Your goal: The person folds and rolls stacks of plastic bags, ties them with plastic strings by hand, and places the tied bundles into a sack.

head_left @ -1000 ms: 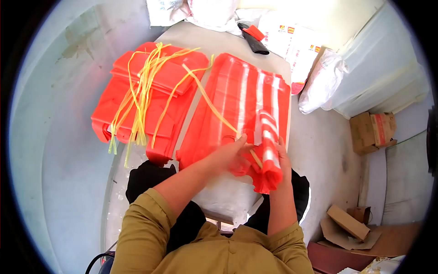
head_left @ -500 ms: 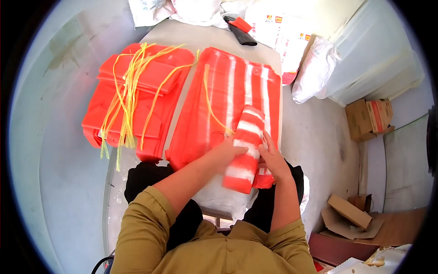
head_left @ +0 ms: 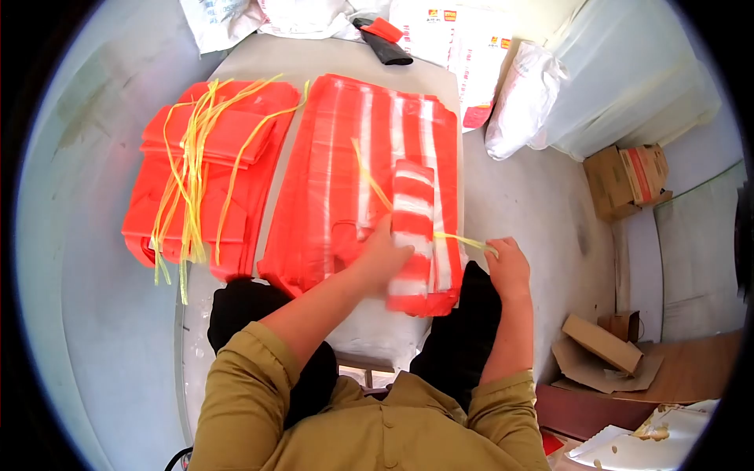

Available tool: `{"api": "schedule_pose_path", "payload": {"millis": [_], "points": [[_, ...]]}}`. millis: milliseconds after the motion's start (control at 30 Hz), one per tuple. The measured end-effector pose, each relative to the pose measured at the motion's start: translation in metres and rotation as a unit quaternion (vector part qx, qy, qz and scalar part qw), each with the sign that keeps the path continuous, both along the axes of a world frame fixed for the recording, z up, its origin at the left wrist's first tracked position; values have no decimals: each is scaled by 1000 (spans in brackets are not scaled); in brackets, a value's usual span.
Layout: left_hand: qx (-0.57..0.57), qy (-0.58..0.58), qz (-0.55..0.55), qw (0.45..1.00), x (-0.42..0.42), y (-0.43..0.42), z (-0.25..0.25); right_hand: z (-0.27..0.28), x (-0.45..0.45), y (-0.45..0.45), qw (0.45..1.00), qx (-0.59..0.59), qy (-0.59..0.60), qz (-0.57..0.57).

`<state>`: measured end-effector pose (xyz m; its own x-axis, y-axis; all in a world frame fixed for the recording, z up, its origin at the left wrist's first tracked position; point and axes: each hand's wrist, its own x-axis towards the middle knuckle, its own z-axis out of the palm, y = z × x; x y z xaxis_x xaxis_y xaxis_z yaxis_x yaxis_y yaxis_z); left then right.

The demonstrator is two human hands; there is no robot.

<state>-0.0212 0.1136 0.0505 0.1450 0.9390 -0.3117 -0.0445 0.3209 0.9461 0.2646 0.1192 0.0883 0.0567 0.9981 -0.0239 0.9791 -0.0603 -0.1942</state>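
Note:
My left hand grips the side of a folded bundle of red-and-white striped plastic bags, its thumb lying over the front. Some of its fingers are hidden. Out to the right, my right hand is closed on the end of a yellow plastic strip, which runs taut from under the bundle. The strip's other end sticks out at the bundle's upper left. Beneath it lies a wide, flat stack of the same striped bags.
Left of the stack, folded red bags carry a heap of loose yellow strips. White sacks and a black roll with a red piece lie at the far end of the table. Cardboard boxes stand on the right.
My right hand has left the bundle and moved right, drawing out the yellow strip's end. The bundle has turned more upright in view, with my left hand still on it.

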Motion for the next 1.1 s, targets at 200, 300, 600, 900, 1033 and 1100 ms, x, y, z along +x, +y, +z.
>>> {"api": "schedule_pose_path", "payload": {"millis": [200, 300, 600, 900, 1033, 1100], "points": [[302, 342, 21, 889, -24, 13, 2, -30, -31, -6, 988, 101, 82, 78], [353, 430, 3, 831, -38, 30, -2, -27, -49, -2, 992, 60, 63, 94], [398, 576, -47, 713, -48, 52, -18, -23, -46, 2, 993, 34, 58, 96], [256, 529, -123, 800, -54, 21, 16, -21, -37, 10, 996, 56, -34, 68], [210, 409, -174, 871, -63, 12, 25, 0, -32, 13, 993, -51, -96, 39], [172, 359, -207, 894, -66, 11, 30, 17, -34, 9, 992, -106, -54, 29]]}}
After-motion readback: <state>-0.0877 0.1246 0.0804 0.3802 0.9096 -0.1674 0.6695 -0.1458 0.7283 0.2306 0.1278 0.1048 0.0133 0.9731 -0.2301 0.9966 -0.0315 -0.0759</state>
